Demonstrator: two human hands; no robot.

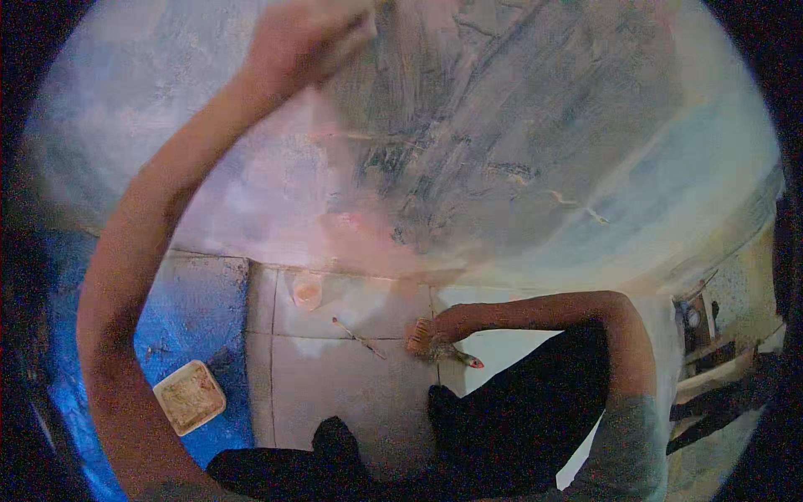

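My left hand (297, 42), blurred, is raised against a large painted surface (519, 109) of grey, pink, blue and white, its fingers closed around something small and pale that I cannot make out. My right hand (453, 325) is low by the pale tiled floor, gripping a wide paintbrush (420, 336) with tan bristles and a red-tipped handle. A thin brush (358, 339) lies on the tiles to the left of it. A small round container (307, 291) stands near the foot of the painted surface.
A blue tarp (230, 335) covers the left side, with a square, stained tray (189, 397) on it. My dark-clothed legs (527, 393) are bent below me. Assorted objects and pale wooden pieces (711, 376) sit at the far right edge.
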